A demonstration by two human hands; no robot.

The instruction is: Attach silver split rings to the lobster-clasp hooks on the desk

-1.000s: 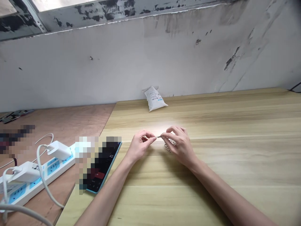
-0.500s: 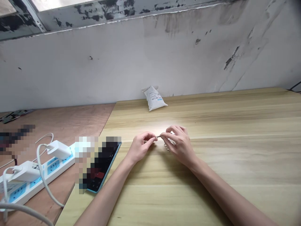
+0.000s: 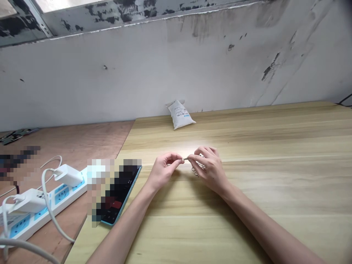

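My left hand (image 3: 161,171) pinches the left end of a small shiny metal piece (image 3: 185,159) between thumb and forefinger. Thumb and index finger of my right hand (image 3: 211,168) close on its right end, so it spans the short gap between the hands. The piece is too small to tell its kind. Several small metal rings (image 3: 195,171) show under and beside the right hand's fingers, partly covered by them. Both hands are low over the wooden table (image 3: 264,176).
A white packet (image 3: 180,116) with a printed label lies at the table's back, near the wall. To the left are a phone (image 3: 125,194) with a blue edge and a white power strip (image 3: 62,196) with plugged-in chargers and cables.
Almost nothing differs. Both hands keep their pinch on the small metal piece, with only a slight shift of the fingers, and the view has moved a little.
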